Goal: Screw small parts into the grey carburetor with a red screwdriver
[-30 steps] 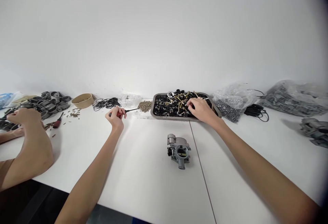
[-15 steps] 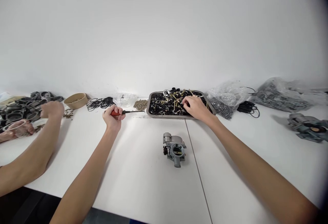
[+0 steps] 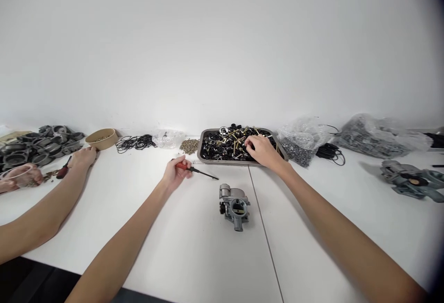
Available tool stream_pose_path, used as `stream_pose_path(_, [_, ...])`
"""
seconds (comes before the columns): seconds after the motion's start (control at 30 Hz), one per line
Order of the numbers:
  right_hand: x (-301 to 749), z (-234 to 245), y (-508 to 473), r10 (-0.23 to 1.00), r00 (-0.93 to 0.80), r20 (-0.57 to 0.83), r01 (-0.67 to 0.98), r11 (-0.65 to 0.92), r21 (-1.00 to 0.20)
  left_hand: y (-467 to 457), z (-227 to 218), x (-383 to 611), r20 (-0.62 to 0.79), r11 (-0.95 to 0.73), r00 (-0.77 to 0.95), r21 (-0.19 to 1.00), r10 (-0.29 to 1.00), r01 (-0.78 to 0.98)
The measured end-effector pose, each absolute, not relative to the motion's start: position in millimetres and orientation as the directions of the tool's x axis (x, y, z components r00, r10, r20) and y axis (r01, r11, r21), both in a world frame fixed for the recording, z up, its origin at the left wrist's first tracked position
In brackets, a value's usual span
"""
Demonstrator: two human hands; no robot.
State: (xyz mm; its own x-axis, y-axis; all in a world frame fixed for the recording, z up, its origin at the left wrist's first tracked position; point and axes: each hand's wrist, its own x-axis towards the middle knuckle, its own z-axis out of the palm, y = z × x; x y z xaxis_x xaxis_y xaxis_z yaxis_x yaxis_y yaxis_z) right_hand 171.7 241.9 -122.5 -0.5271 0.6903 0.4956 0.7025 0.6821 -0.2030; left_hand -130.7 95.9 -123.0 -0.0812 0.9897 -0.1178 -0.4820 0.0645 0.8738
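My left hand (image 3: 176,172) is closed round a red-handled screwdriver (image 3: 194,170), whose shaft points right toward a grey metal carburetor (image 3: 234,205) lying on the white table. My right hand (image 3: 262,149) reaches into a metal tray (image 3: 205,159) of black rings and brass parts, fingers curled among them; what they hold, if anything, is hidden.
A co-worker's arm (image 3: 45,210) and hand (image 3: 83,157) reach near another red screwdriver (image 3: 64,169) at left, beside grey castings (image 3: 38,140) and a tan bowl (image 3: 101,139). Black O-rings (image 3: 134,142), a pile of small brass parts (image 3: 189,145), plastic bags (image 3: 305,139) and another carburetor (image 3: 409,180) lie along the table.
My left hand moved right and nearer to me with the screwdriver, its tip now close to the carburetor. The co-worker's hand reached out toward the tan bowl. My right hand stayed in the tray.
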Motion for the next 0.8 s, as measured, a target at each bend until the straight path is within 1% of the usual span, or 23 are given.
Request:
stream_pose_path(0.17, [171,-122,242,0.687,-0.535,0.492,0.689,0.692,-0.216,92,-121,-127,-0.103,0.127,0.082,0.913,0.991,-0.387])
stream_pose_path(0.23, [172,-123,243,0.686,-0.536,0.492,0.683,0.695,-0.224,91,-120,-127,-0.102,0.136,0.116,0.932,0.988,-0.336])
stream_pose_path(0.3, [172,-125,244,0.685,-0.537,0.493,0.68,0.697,-0.228,90,-119,-129,-0.093,0.123,0.115,0.95,0.989,-0.287])
stream_pose_path(0.4, [174,-128,246,0.683,-0.54,0.492,0.679,0.698,-0.225,89,-111,-137,-0.047,0.059,0.058,0.969,0.997,-0.242])
stream_pose_path(0.47, [174,-130,248,0.682,-0.542,0.49,0.681,0.699,-0.218,88,-99,-149,0.015,-0.017,-0.011,0.972,1.0,-0.233])
stream_pose_path(0.57, [175,-131,250,0.677,-0.546,0.493,0.686,0.699,-0.202,85,-75,-179,0.182,-0.228,-0.202,0.945,0.962,-0.236])
stream_pose_path(0.63, [175,-132,251,0.672,-0.551,0.496,0.685,0.703,-0.191,82,-61,-203,0.318,-0.414,-0.375,0.885,0.871,-0.213])
stream_pose_path(0.67, [175,-132,252,0.669,-0.553,0.497,0.684,0.705,-0.188,80,-55,-215,0.388,-0.509,-0.463,0.844,0.797,-0.169])
stream_pose_path(0.7, [175,-133,252,0.666,-0.555,0.498,0.682,0.708,-0.186,77,-51,-226,0.459,-0.593,-0.546,0.8,0.701,-0.089])
stream_pose_path(0.73, [175,-133,253,0.664,-0.556,0.499,0.68,0.709,-0.186,74,-48,-237,0.526,-0.647,-0.611,0.762,0.592,0.03])
stream_pose_path(0.77, [175,-133,253,0.664,-0.556,0.5,0.679,0.71,-0.187,71,-47,-247,0.581,-0.651,-0.657,0.738,0.48,0.178])
stream_pose_path(0.8, [175,-133,254,0.664,-0.554,0.501,0.679,0.709,-0.189,68,-47,-256,0.628,-0.607,-0.686,0.721,0.369,0.334])
